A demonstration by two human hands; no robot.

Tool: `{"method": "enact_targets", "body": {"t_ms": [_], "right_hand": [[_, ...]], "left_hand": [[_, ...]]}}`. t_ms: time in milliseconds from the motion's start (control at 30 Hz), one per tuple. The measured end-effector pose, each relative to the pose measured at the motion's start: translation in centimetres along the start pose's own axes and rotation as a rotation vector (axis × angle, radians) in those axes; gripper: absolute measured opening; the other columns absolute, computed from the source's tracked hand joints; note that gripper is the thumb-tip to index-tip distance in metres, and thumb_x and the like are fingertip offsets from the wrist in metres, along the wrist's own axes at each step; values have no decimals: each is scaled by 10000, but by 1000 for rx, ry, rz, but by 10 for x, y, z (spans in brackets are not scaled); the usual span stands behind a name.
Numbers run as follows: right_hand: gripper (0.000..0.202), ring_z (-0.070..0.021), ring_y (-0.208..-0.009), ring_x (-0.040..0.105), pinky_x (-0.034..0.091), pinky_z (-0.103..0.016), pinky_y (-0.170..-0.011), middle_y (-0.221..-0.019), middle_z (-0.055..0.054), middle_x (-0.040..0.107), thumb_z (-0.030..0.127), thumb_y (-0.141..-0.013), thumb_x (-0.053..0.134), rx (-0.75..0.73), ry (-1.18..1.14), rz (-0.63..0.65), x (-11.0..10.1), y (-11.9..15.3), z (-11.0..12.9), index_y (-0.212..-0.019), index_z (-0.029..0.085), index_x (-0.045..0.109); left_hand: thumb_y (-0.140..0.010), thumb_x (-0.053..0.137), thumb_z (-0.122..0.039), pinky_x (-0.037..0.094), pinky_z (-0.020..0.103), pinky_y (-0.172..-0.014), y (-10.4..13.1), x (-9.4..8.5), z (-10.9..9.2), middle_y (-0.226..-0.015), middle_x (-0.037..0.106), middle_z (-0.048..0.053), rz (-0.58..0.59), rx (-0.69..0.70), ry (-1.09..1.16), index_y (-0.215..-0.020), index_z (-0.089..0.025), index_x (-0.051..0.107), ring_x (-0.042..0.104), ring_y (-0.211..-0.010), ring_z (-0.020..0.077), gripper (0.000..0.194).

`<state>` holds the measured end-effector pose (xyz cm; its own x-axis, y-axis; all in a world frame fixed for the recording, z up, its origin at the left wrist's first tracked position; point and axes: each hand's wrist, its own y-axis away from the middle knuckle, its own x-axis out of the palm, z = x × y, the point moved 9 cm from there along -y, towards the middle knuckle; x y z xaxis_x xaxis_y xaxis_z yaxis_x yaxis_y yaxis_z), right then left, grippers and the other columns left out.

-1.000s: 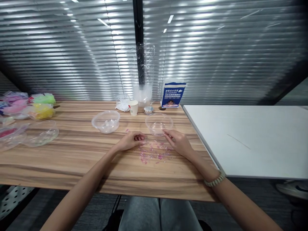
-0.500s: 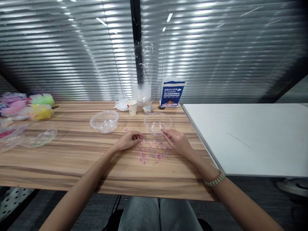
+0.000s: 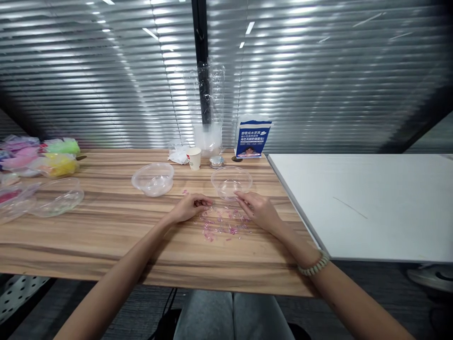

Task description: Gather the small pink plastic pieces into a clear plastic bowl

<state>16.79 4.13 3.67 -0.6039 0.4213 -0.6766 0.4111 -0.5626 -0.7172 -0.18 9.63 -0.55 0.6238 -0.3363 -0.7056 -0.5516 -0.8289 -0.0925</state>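
Many small pink and clear pieces (image 3: pixel 232 230) lie scattered on the wooden table between my hands. At the left edge of this scatter, my left hand (image 3: pixel 191 208) rests with its thumb and fingers pinched together. Whatever is between those fingertips is too small to make out. My right hand (image 3: pixel 261 211) has its fingertips closed together at the near side of a clear plastic bowl (image 3: pixel 231 184). Any piece held there cannot be made out. A second clear plastic bowl (image 3: pixel 153 183) stands beyond my left hand.
Behind the bowls are a paper cup (image 3: pixel 194 159), a small round tin (image 3: pixel 216 162), crumpled white tissue (image 3: pixel 179 154) and a blue-and-white package (image 3: pixel 253 139). Bagged colourful material (image 3: pixel 60 164) and a clear container (image 3: pixel 58 198) sit at left. A white table (image 3: pixel 371 203) adjoins on the right.
My right hand has shifted very slightly left at the bowl's near side. The left hand stays pinched in about the same place.
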Motion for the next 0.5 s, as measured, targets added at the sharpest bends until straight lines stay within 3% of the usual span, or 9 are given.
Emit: {"method": "enact_targets", "body": {"t_ms": [500], "right_hand": [[249,-192,-821,667,541,-310,-702,-965,-96,692,198,-904,435,23,-12,22,2,0,-1,-1087,144,595]], "left_hand": [[-795,570,-205,480,270,-801,-1,6,-4,-977,679,72,-4,40,32,-976,-143,667,614,-876,165,215]]}}
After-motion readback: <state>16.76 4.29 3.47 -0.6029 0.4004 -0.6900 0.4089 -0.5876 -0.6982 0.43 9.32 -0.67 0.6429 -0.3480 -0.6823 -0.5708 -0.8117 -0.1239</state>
